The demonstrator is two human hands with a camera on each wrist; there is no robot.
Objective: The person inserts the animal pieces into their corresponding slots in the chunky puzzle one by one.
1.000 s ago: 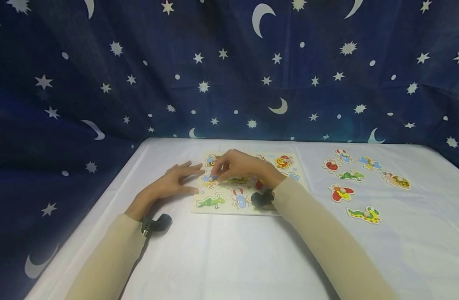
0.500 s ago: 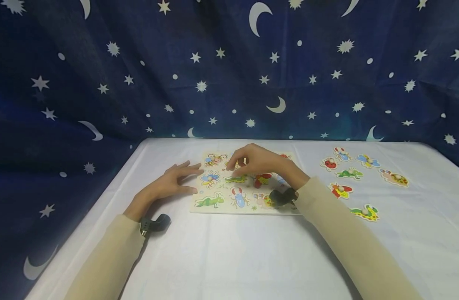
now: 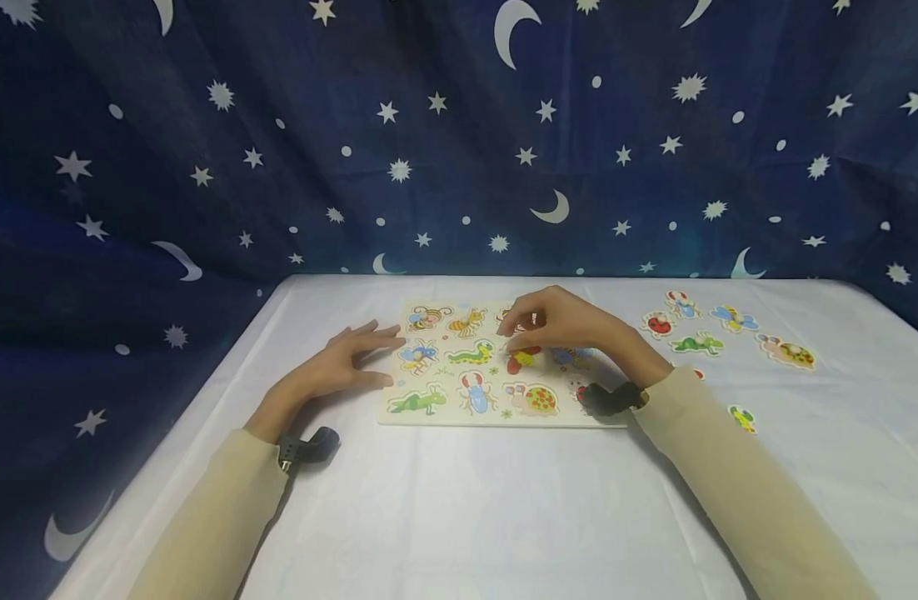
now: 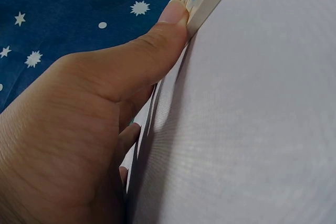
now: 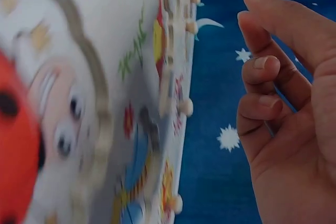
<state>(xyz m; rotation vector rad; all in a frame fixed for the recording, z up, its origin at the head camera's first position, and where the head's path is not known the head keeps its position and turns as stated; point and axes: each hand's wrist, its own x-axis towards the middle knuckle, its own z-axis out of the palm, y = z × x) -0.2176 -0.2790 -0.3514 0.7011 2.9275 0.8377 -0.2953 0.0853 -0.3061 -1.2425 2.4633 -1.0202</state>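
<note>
The insect puzzle board (image 3: 438,422) lies on the table beneath and between the hands. My left hand (image 3: 344,360) rests at its left edge with fingers spread; in the left wrist view the thumb (image 4: 157,43) touches the board's edge (image 4: 212,3). Above the board's middle right is my right hand (image 3: 567,321), holding nothing, its fingers loosely bent. In the right wrist view that hand (image 5: 294,72) is apart from the board, where several pieces with round knobs (image 5: 185,107) sit. A blue-winged insect piece (image 3: 418,357) lies in the board's left column.
Loose knobbed pieces lie right of the board, among them a ladybug (image 3: 659,325), a stag beetle (image 3: 683,305), a grasshopper (image 3: 696,343) and a snail (image 3: 786,352). The right sleeve (image 3: 729,467) partly covers a caterpillar piece (image 3: 744,419). A starry blue curtain (image 3: 459,133) hangs behind.
My right hand has left the blue-winged insect piece at the board's left and moved rightward across the board. The right forearm now covers more of the loose pieces. My left hand has stayed put.
</note>
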